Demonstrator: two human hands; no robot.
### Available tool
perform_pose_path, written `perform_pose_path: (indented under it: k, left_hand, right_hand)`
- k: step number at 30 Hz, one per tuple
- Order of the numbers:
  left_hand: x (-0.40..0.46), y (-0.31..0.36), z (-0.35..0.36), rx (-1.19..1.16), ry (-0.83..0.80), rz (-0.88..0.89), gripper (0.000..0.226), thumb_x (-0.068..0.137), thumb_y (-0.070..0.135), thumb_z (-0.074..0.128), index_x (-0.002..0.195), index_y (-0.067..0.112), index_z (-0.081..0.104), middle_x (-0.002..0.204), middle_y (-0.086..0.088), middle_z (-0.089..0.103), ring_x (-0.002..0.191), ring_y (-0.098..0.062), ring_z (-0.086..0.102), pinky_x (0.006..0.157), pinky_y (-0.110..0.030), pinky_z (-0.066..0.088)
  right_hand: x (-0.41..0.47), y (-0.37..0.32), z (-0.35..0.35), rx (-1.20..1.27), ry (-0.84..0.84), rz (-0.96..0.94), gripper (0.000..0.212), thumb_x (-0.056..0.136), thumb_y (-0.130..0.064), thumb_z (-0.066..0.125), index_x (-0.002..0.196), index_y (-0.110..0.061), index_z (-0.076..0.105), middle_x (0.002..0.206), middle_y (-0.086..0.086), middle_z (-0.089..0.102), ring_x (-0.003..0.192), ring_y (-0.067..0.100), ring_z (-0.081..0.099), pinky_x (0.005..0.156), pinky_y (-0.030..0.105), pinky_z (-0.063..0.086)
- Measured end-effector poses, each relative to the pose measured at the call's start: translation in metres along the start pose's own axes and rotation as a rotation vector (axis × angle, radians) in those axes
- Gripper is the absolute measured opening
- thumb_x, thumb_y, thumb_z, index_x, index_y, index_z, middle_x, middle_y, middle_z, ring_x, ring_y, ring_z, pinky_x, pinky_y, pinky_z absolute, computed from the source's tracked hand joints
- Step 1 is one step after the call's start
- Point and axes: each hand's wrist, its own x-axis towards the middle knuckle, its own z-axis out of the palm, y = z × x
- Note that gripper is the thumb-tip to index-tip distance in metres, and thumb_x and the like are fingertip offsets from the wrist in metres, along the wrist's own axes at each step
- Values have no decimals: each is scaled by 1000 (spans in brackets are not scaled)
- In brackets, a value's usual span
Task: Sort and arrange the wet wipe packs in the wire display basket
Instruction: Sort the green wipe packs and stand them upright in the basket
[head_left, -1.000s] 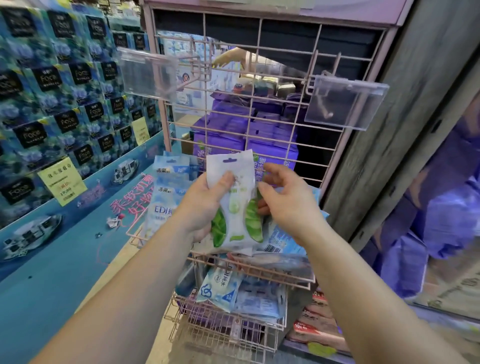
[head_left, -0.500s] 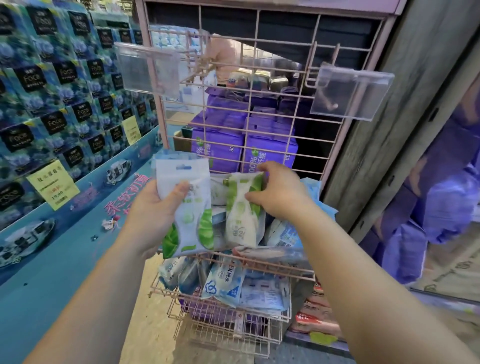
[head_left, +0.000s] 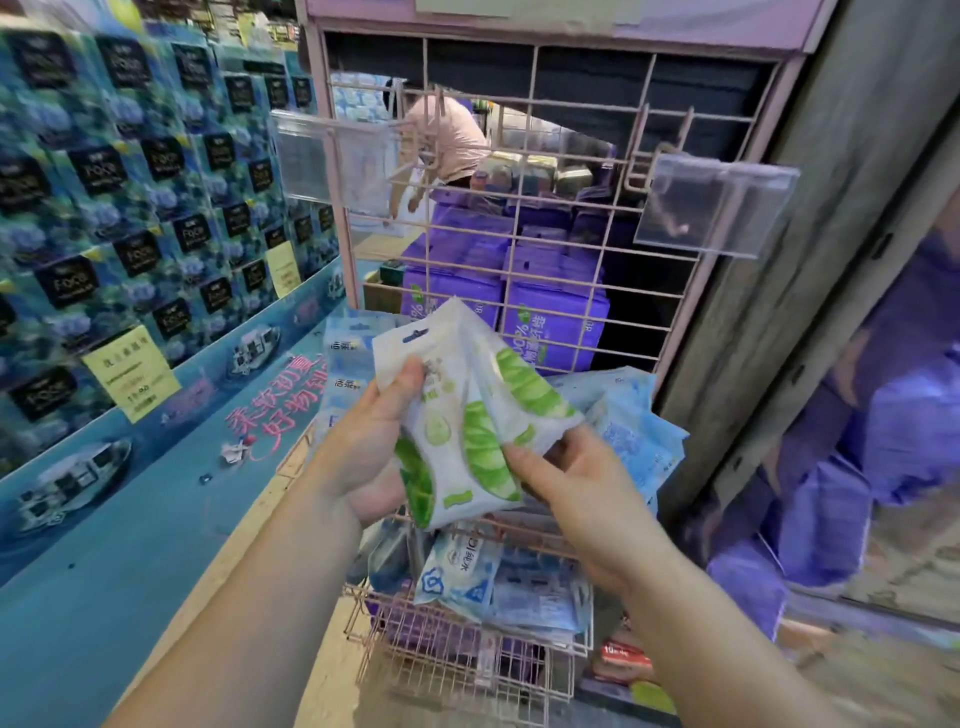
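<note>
Two white wet wipe packs with green cucumber print are held together above the pink wire basket (head_left: 524, 540). My left hand (head_left: 363, 447) grips the front cucumber pack (head_left: 447, 457) with the thumb on its upper face. My right hand (head_left: 576, 493) pinches the lower edge of the second cucumber pack (head_left: 519, 384), which fans out to the right behind the first. Light blue wipe packs (head_left: 628, 431) lie in the basket behind my hands, and more stand at the basket's left end (head_left: 345, 364).
A lower wire basket (head_left: 467, 660) holds blue and white packs (head_left: 457, 571). A pink wire grid panel (head_left: 519, 234) rises behind, with two clear label holders (head_left: 717, 208). A blue display wall (head_left: 130, 218) stands left, a grey pillar (head_left: 810, 218) right. A person in pink (head_left: 447, 140) bends beyond the grid.
My hands were apart, each holding one cucumber pack. They have come together, and the right hand's pack now overlaps behind the left hand's pack.
</note>
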Motion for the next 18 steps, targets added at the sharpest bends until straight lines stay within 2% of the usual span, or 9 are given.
perform_pose_path:
  k: [2, 4, 6, 9, 11, 12, 13, 16, 18]
  left_hand:
    - [-2, 2, -9, 48, 7, 34, 53, 87, 31, 62, 134, 10, 51, 130, -21, 60, 116, -37, 60, 90, -60, 50]
    - [-8, 7, -13, 134, -3, 97, 40, 83, 28, 59, 120, 11, 61, 113, -16, 70, 98, -29, 70, 81, -49, 57]
    - [-15, 8, -10, 261, 7, 133, 32, 78, 27, 59, 107, 14, 63, 100, -12, 75, 84, -26, 73, 73, -44, 60]
    - [-21, 5, -1, 401, 63, 209, 49, 79, 30, 61, 126, 17, 53, 114, -10, 70, 90, -23, 72, 72, -39, 60]
    - [-21, 3, -1, 452, 126, 265, 68, 82, 31, 60, 144, 30, 34, 127, 10, 63, 95, -5, 69, 71, -25, 58]
    - [-23, 5, -4, 445, 153, 287, 71, 84, 30, 60, 147, 34, 26, 124, 22, 62, 93, 3, 67, 70, -20, 57]
    - [-24, 7, -8, 415, 154, 282, 71, 85, 30, 60, 147, 33, 25, 117, 24, 66, 92, 1, 68, 71, -22, 58]
    - [-33, 16, -25, 316, 20, 126, 79, 66, 41, 82, 133, 14, 50, 122, -11, 68, 108, -31, 66, 86, -48, 56]
    - [-38, 21, -36, 378, -55, 59, 85, 45, 36, 93, 119, 7, 62, 119, -18, 68, 106, -35, 66, 83, -45, 57]
  right_hand:
    - [-3, -8, -8, -45, -122, 21, 44, 78, -19, 71, 120, -18, 58, 117, 2, 70, 107, 14, 66, 94, 33, 52]
    - [-3, -20, -12, -3, -97, 27, 66, 70, -31, 80, 129, -24, 52, 121, 0, 67, 105, 9, 67, 87, 25, 51]
    - [-1, -29, -4, -52, -92, 9, 86, 66, -45, 81, 140, -30, 40, 122, -5, 64, 105, 6, 66, 88, 26, 51]
    - [-1, -24, 27, -348, -117, -3, 81, 69, -46, 77, 138, -39, 36, 117, -16, 64, 106, 4, 63, 95, 35, 52]
    - [-5, -12, 47, -347, -71, -42, 72, 74, -35, 76, 133, -43, 36, 116, -17, 64, 105, 4, 62, 97, 37, 51]
    - [-6, -5, 54, -312, -43, -57, 71, 75, -31, 76, 133, -43, 36, 118, -17, 63, 107, 4, 62, 98, 37, 50]
    - [-6, -2, 60, -277, -16, -71, 75, 76, -29, 76, 137, -40, 34, 122, -16, 62, 109, 3, 60, 100, 35, 49]
    - [-2, -6, 64, -263, 31, -116, 87, 76, -31, 77, 146, -38, 25, 128, -14, 59, 113, 2, 59, 99, 33, 49]
    - [6, -18, 59, -317, -47, -107, 91, 75, -35, 77, 147, -42, 22, 128, -16, 58, 112, 5, 60, 96, 37, 52]
